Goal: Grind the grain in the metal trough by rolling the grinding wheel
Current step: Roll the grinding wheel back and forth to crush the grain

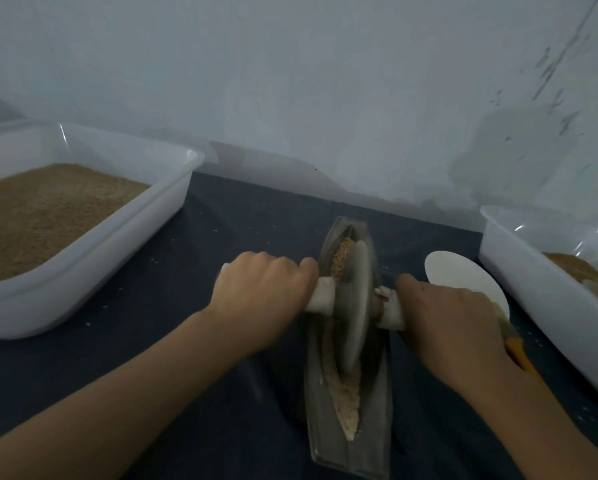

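Note:
A long boat-shaped metal trough (377,410) lies lengthwise on the dark cloth, running away from me. A pale disc-shaped grinding wheel (356,306) stands upright in its groove near the middle. Tan grain (341,261) is piled beyond the wheel, and paler ground grain (346,403) lies in the near part of the groove. A white axle handle (320,299) sticks out on both sides of the wheel. My left hand (259,299) grips the left end, my right hand (453,327) grips the right end.
A white plastic tub (173,202) of brown grain sits at the left. Another white tub (519,278) with some brown material stands at the right. A white round scoop (460,275) with an orange handle lies behind my right hand. A wall rises close behind.

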Available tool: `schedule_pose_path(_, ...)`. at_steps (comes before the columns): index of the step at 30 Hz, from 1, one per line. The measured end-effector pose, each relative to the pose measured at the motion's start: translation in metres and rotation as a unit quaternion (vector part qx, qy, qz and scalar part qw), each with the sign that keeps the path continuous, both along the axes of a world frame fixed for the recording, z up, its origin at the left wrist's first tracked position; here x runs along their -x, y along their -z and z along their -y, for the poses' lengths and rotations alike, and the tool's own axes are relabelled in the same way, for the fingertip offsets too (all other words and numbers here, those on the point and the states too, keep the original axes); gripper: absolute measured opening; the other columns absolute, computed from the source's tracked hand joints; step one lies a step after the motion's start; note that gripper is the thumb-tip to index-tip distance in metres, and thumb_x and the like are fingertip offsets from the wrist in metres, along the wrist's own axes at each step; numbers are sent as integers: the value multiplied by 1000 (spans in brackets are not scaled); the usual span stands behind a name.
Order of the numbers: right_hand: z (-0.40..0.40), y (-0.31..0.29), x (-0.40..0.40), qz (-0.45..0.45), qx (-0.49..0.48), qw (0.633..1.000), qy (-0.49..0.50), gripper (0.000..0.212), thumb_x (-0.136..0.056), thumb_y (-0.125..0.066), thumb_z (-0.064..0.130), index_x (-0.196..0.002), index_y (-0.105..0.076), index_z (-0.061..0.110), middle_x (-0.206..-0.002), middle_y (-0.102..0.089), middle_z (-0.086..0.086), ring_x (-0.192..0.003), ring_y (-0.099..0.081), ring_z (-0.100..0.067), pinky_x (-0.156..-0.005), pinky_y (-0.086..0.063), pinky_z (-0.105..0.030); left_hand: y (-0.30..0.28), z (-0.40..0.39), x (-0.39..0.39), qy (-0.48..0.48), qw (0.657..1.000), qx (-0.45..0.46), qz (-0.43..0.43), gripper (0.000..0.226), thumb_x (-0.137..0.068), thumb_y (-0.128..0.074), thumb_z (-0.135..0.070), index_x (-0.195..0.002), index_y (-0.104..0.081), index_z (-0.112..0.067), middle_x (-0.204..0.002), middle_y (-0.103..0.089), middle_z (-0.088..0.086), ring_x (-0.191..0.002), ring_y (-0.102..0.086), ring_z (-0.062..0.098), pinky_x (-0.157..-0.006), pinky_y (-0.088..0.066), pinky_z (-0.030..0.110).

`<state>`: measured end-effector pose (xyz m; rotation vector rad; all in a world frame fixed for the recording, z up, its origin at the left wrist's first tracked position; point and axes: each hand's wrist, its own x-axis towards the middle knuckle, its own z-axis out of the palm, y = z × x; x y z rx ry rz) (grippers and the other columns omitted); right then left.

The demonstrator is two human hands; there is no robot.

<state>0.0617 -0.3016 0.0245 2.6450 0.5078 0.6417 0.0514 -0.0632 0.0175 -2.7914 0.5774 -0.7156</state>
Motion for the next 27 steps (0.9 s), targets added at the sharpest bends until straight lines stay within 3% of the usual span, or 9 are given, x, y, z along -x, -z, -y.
schedule_pose_path(4, -7, -2, -44, 40, -13, 999, -3, 48, -51, -83, 13, -70, -39, 17, -50, -52, -3, -39, -49, -28, -44, -11, -23, 4, 6, -40, -37, 999, 30, 19, 39, -75, -65, -17, -77, -25, -19, -56, -22, -7, -43, -17, 14, -44, -9, 28)
schedule_pose_path(8, -10, -8, -62, 34, 11, 999, 19, 34, -76, -67, 24, -82, -34, 20, -70, -60, 0, -60, -58, -29, -49, -24, -30, -4, 10, -56, -51, 997, 50, 20, 36, -79, -64, -20, -80, -29, -20, -67, -49, -3, -49, -28, 18, -49, -21, 31)
schedule_pose_path(11, -5, -10, -38, -15, -27, 1000, -1, 36, -79, -64, 30, -84, -29, 24, -76, -61, 2, -61, -54, -22, -52, -26, -30, -3, 5, -39, -32, 999, 30, 7, 38, -79, -64, -23, -82, -26, -22, -64, -38, -5, -48, -21, 16, -48, -15, 30)
schedule_pose_path(14, 0, -5, 6, -20, -36, 997, -60, 57, -54, -83, 25, -76, -30, 25, -56, -55, 2, -42, -46, -17, -43, -29, -28, 1, -4, -9, 12, 1000, 4, -13, 43, -74, -69, -29, -81, -27, -26, -61, -30, -7, -47, -25, 16, -47, -18, 28)
schedule_pose_path(16, 4, -3, 25, -16, -62, 996, -65, 70, -37, -87, 14, -71, -26, 23, -44, -44, 3, -32, -40, -17, -36, -26, -26, -1, -6, 5, 36, 999, -19, -9, 47, -63, -77, -29, -79, -32, -26, -57, -30, -8, -44, -29, 16, -44, -22, 27)
schedule_pose_path(21, 2, 4, -2, -17, -36, 999, -2, 44, -75, -68, 28, -79, -25, 24, -65, -55, 5, -56, -54, -23, -48, -23, -28, -2, 1, -14, -12, 999, -25, 29, 34, -77, -64, -26, -82, -30, -23, -63, -38, -6, -49, -31, 20, -48, -23, 30)
schedule_pose_path(23, -4, 3, -27, -1, -56, 998, 7, 37, -79, -64, 29, -81, -27, 23, -72, -60, 1, -62, -56, -26, -50, -20, -29, 0, 5, -32, -39, 999, -15, 33, 32, -80, -62, -26, -82, -30, -22, -64, -43, -5, -50, -31, 20, -49, -24, 31)
schedule_pose_path(27, -10, -4, -58, 8, -55, 998, 8, 22, -82, -60, 27, -87, -39, 20, -79, -63, -4, -69, -59, -30, -53, -27, -33, -2, 10, -58, -55, 998, 1, 23, 33, -81, -63, -26, -81, -30, -22, -58, -24, -7, -45, -19, 14, -49, -21, 31)
